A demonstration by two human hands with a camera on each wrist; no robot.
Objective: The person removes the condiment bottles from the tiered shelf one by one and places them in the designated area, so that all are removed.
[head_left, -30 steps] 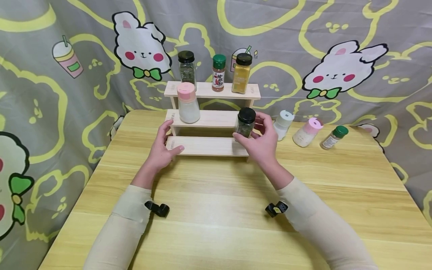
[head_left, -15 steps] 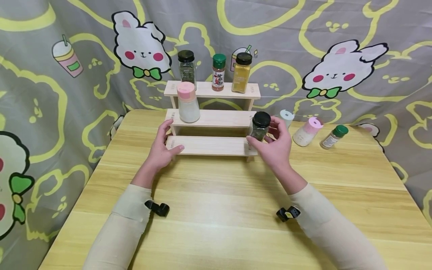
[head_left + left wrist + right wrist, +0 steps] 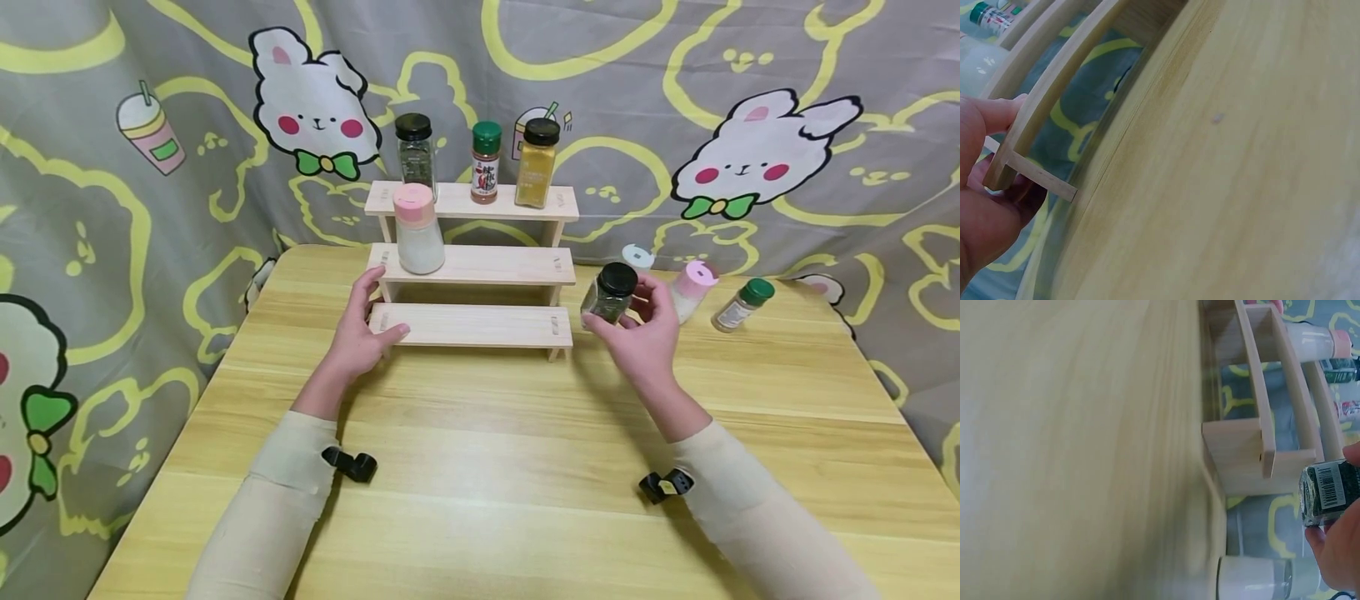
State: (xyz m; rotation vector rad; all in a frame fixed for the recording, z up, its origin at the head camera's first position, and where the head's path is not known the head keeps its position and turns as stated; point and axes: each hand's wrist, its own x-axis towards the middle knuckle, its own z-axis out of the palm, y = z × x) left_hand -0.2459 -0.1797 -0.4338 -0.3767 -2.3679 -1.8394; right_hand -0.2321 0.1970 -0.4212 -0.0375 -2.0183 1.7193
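My right hand (image 3: 641, 333) holds a black-capped glass spice jar (image 3: 609, 296) above the table, just right of a three-tier wooden rack (image 3: 472, 323). In the right wrist view the spice jar (image 3: 1329, 492) shows a barcode label. With thumb on top and fingers beneath, my left hand (image 3: 362, 329) grips the left end of the rack's lowest tier (image 3: 1054, 81). A pink-capped shaker (image 3: 420, 237) stands at the left of the middle tier. Along the top tier stand a black-capped jar of dark herbs (image 3: 416, 158), a green-capped red spice bottle (image 3: 485, 167) and a black-capped yellow spice jar (image 3: 536, 167).
Right of the rack stand a pale-capped shaker (image 3: 637, 257), partly hidden behind my right hand, a pink-capped shaker (image 3: 693, 287) and a small green-capped bottle (image 3: 742, 306). A patterned curtain (image 3: 615, 67) hangs behind the wooden table (image 3: 465, 467).
My right hand has moved right with the spice jar, from in front of the middle and lowest tiers to beyond the rack's right end. My left hand has stayed on the rack.
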